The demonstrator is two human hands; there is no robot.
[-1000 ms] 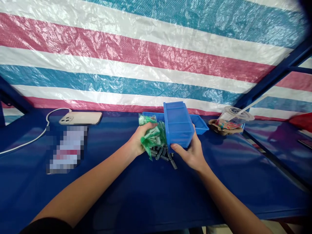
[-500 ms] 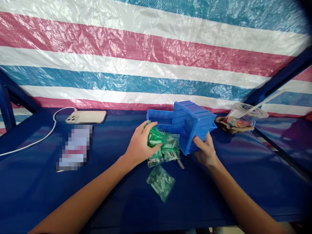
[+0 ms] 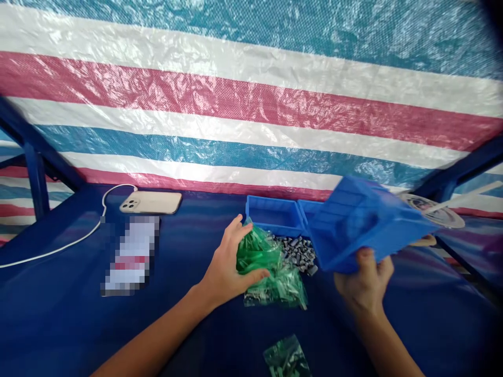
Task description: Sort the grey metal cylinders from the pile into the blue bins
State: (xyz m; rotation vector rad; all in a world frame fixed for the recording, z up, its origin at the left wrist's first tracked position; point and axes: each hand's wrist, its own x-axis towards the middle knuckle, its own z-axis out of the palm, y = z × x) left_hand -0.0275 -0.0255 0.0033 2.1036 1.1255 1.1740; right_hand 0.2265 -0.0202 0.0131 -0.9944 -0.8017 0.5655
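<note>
My left hand [image 3: 231, 264] rests against a heap of green plastic bags [image 3: 263, 256], its thumb and fingers spread around the left side. My right hand [image 3: 365, 285] grips a blue bin [image 3: 353, 225] by its lower edge; the bin is tilted on its side, with its opening toward the left. Small dark grey pieces [image 3: 296, 254] lie loose on the table between the bags and the bin. Nearer to me lies a single clear bag of small parts [image 3: 287, 358], cut off by the lower frame edge.
Behind the bags stand a shallow blue tray [image 3: 273, 214] and another partly hidden one. A phone [image 3: 157, 202] with a white cable and a blurred-out flat item [image 3: 131, 254] lie left. A lidded cup [image 3: 436, 209] stands right.
My right hand has moved the bin rightward, away from the bags, and the grey pieces now show. The view has shifted. My left hand stays at the bags.
</note>
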